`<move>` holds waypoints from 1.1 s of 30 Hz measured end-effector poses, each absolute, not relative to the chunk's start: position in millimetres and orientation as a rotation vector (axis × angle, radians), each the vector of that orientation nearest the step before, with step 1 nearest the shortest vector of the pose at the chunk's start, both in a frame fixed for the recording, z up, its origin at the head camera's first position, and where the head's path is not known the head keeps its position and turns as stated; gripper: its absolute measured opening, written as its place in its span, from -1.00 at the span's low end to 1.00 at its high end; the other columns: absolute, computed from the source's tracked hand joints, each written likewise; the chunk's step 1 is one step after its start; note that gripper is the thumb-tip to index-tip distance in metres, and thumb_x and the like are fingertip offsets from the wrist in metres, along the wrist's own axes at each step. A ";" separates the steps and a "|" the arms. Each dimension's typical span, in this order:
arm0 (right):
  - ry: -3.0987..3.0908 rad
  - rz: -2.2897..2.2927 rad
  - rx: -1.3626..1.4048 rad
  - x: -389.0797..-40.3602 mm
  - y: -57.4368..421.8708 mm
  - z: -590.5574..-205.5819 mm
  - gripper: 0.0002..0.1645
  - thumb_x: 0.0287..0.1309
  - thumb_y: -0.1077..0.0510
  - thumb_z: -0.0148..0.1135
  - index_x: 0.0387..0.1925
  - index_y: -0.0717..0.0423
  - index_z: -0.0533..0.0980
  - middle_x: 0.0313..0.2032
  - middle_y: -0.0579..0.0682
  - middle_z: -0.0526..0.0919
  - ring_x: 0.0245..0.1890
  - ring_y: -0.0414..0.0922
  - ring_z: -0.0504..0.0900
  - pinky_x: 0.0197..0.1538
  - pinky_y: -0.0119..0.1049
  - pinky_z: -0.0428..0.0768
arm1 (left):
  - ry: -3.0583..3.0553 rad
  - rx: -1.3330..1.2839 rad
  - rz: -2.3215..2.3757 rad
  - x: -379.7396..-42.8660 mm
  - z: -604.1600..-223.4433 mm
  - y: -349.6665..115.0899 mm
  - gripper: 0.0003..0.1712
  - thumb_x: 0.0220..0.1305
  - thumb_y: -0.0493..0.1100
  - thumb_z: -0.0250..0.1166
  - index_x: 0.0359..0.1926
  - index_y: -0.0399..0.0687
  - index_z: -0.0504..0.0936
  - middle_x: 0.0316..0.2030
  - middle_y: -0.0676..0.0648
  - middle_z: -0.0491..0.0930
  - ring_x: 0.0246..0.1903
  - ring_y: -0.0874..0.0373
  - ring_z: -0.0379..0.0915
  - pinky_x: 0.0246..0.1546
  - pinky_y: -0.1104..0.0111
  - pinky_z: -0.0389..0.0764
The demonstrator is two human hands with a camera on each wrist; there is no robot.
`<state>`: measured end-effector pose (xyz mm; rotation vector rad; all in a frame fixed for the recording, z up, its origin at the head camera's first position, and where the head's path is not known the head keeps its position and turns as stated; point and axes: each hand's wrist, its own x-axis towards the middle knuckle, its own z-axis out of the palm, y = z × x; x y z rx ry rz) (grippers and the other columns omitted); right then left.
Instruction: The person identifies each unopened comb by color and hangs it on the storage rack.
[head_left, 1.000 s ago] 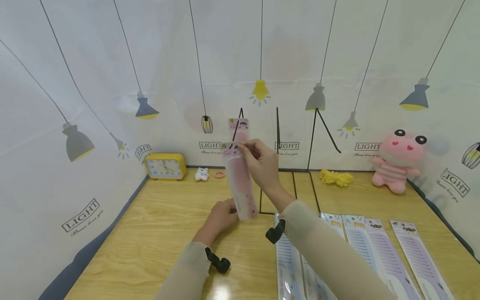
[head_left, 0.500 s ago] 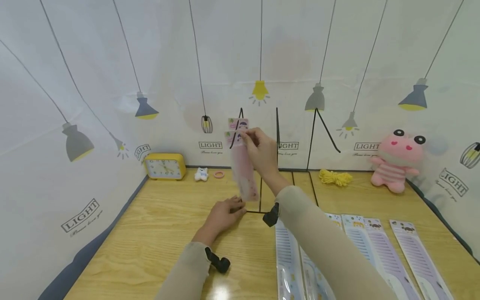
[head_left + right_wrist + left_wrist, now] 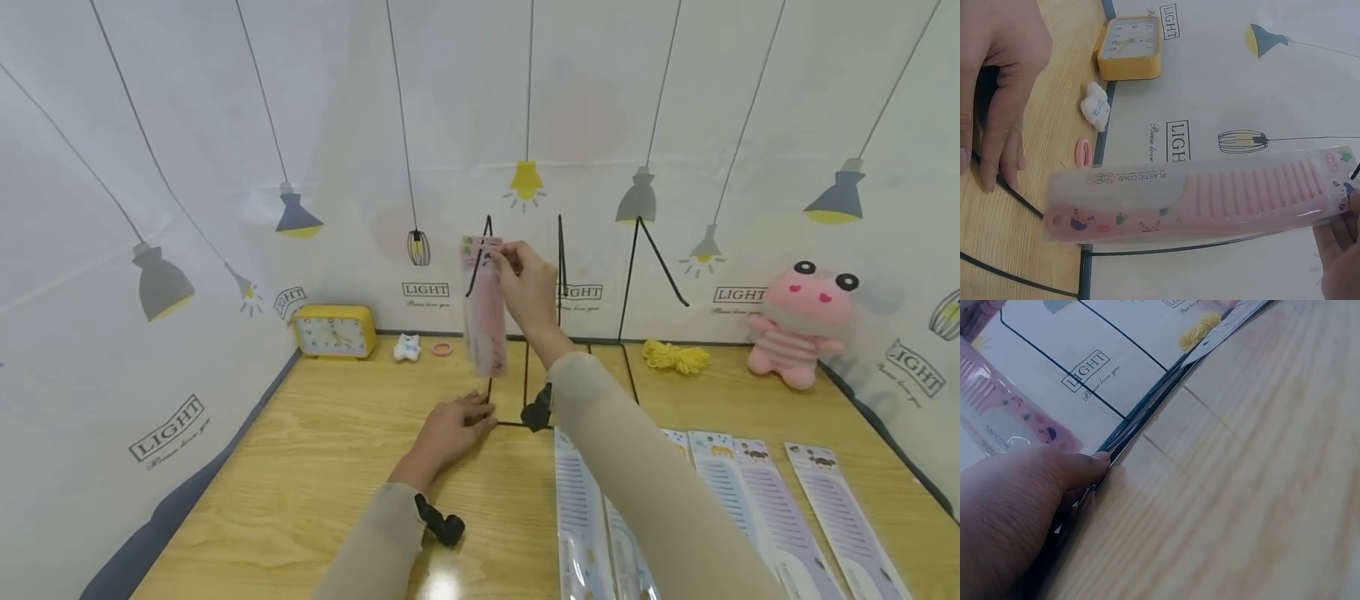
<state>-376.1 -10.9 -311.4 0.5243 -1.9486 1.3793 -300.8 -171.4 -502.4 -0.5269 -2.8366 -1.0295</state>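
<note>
Up in the head view, the right hand (image 3: 527, 283) pinches the pink comb packet (image 3: 487, 308) by its top, right at a prong of the black wire rack (image 3: 663, 262)! Down below, the left hand (image 3: 450, 429), fingers loosely extended, rests on the rack's base.

Left wrist: its thumb lies along that dark base.

Right wrist: the packet stretches out past the pink ring (image 3: 1084, 152), pinched at its card end.

Head: high behind left hand (image 3: 453, 429) and right hand (image 3: 528, 287), facing forward, down over tabletop (image 3: 337, 442) to backdrop (image 3: 457, 108).
Left wrist: low at the tabletop, tilted, facing backdrop.
Right wrist: close on the comb (image 3: 1210, 203), sideways, facing backdrop.
Clock (image 3: 1132, 50) and left hand: shared by head and right wrist.
</note>
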 end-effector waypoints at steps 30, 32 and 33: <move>-2.735 1.102 1.003 -304.1 94.8 -403.2 -0.06 0.32 -0.42 0.10 0.59 -0.39 -0.02 0.52 -0.14 0.15 0.51 0.05 0.12 0.42 0.29 0.19 | -2.844 -0.507 -1.018 -298.9 -500.2 -170.8 -0.52 0.42 0.17 0.24 0.24 0.09 0.65 0.33 0.07 0.45 0.43 0.10 0.21 0.45 0.03 0.22; -2.732 1.088 1.001 -296.9 102.1 -407.7 -0.07 0.33 -0.41 0.11 0.59 -0.34 0.02 0.50 -0.12 0.20 0.49 0.06 0.17 0.40 0.29 0.23 | -2.847 -0.507 -1.024 -298.1 -499.3 -169.2 -0.52 0.42 0.15 0.24 0.23 0.08 0.65 0.34 0.06 0.45 0.43 0.10 0.21 0.45 0.03 0.22; -2.721 1.090 1.006 -293.3 105.7 -410.3 -0.07 0.33 -0.39 0.12 0.59 -0.33 0.02 0.49 -0.09 0.23 0.48 0.07 0.19 0.40 0.29 0.25 | -2.846 -0.510 -1.024 -297.7 -499.2 -168.4 -0.52 0.42 0.15 0.25 0.23 0.08 0.65 0.34 0.05 0.45 0.43 0.10 0.21 0.45 0.03 0.22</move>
